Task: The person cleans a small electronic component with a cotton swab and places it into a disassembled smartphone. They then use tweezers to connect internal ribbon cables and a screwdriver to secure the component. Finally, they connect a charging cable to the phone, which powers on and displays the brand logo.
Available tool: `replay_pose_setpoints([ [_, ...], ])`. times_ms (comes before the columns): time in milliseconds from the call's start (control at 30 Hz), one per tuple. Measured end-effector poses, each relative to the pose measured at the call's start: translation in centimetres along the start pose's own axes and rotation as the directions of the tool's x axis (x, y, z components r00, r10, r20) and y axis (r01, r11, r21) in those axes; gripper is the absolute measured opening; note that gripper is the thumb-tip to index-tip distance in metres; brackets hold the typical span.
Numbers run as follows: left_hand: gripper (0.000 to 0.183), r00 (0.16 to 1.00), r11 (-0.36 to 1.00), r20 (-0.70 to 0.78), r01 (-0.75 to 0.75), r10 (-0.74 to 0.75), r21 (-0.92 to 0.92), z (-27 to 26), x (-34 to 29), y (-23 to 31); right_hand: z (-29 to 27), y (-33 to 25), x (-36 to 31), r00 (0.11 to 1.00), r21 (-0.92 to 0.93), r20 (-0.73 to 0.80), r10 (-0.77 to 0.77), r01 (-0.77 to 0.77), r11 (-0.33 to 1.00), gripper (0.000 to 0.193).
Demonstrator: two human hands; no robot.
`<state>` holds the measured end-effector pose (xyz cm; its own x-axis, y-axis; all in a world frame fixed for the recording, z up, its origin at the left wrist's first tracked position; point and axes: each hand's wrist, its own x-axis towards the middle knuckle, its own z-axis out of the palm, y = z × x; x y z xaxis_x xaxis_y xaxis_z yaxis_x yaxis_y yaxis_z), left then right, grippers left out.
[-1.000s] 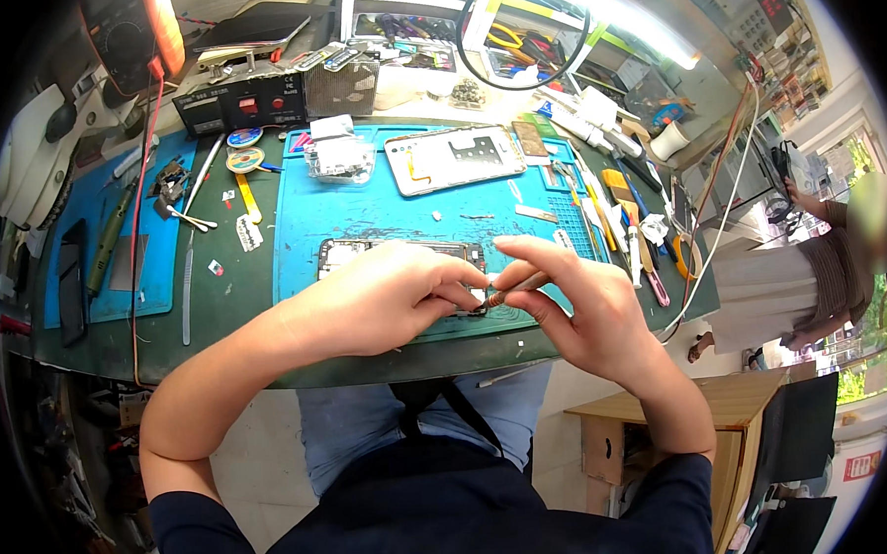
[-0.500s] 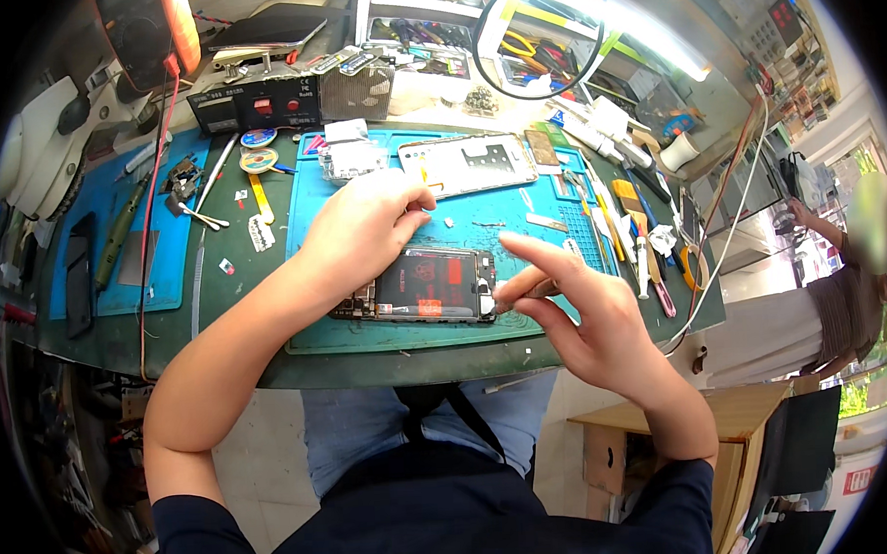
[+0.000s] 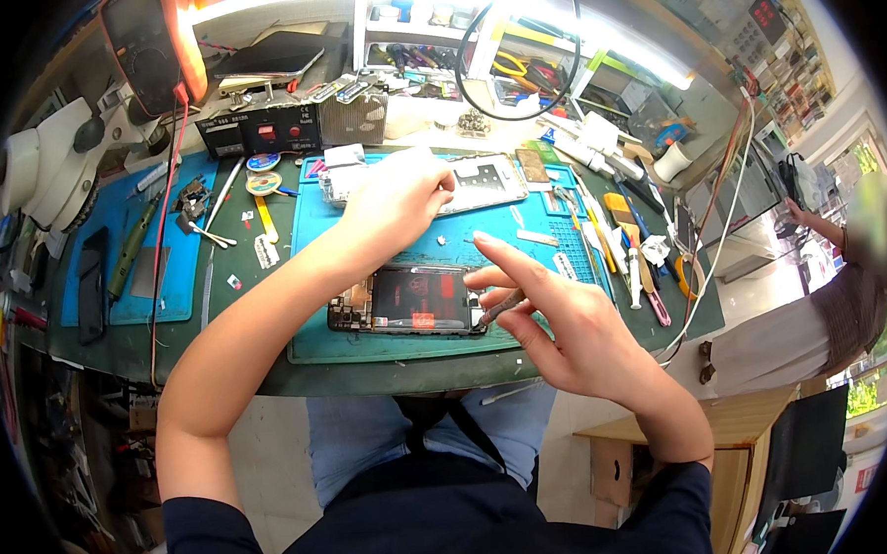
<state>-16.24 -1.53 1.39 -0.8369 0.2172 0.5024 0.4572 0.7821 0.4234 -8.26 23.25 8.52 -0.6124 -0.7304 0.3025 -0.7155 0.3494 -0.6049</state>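
An opened phone (image 3: pixel 420 300) with a black battery carrying red marks lies on the blue work mat (image 3: pixel 417 345) in front of me. My right hand (image 3: pixel 564 321) is at its right end, thumb and fingers closed on a slender greyish tool (image 3: pixel 502 306) whose kind I cannot make out. The tool's tip is close to the phone's right edge. Beyond the phone, my left hand (image 3: pixel 396 202) is above the mat with its fingers curled together; whatever they may hold is hidden. Behind that hand lies a white phone back frame (image 3: pixel 484 181), partly covered by it.
Brushes, a syringe (image 3: pixel 635 279) and orange-handled scissors (image 3: pixel 691 278) crowd the right side. To the left are cotton swabs (image 3: pixel 212 235), tape spools (image 3: pixel 263 183) and a dark phone (image 3: pixel 92 285). A black cable loop (image 3: pixel 579 33) hangs overhead. Another person stands far right.
The view has shifted slightly. My left hand has moved away from me and to the right, showing more of the phone's left end. My right hand stays at the phone's right end with the tool.
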Motion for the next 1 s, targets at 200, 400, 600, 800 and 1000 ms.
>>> replay_pose_setpoints([
  [200, 0.014, 0.991, 0.999, 0.125, 0.044, -0.04, -0.025, 1.6, 1.6, -0.4, -0.1, 0.3, 0.0, 0.997, -0.229, -0.023, -0.078, 0.071, 0.971, 0.065],
  [400, 0.011, 0.983, 0.998, 0.183, 0.012, -0.022, 0.054, 1.8, 2.2, -0.5, 0.0, 0.2, -0.1, 0.998, -0.103, 0.052, -0.047, 0.052, 0.993, 0.068],
  [600, 0.011, 0.989, 0.993, 0.137, -0.069, 0.056, 0.098, 2.3, 2.3, -1.2, 0.0, 0.0, 0.5, 0.986, -0.072, -0.032, -0.166, 0.164, 0.984, 0.062],
  [800, 0.01, 0.996, 0.999, 0.09, -0.023, 0.021, 0.022, 2.8, 2.0, -1.4, 0.5, 0.1, 0.4, 0.997, -0.232, 0.032, -0.068, 0.074, 0.97, 0.064],
  [1000, 0.012, 0.995, 0.998, 0.079, -0.064, 0.062, 0.026, 2.3, 2.1, -0.6, 0.5, 0.0, 0.8, 0.996, -0.108, 0.014, -0.085, 0.086, 0.99, 0.068],
])
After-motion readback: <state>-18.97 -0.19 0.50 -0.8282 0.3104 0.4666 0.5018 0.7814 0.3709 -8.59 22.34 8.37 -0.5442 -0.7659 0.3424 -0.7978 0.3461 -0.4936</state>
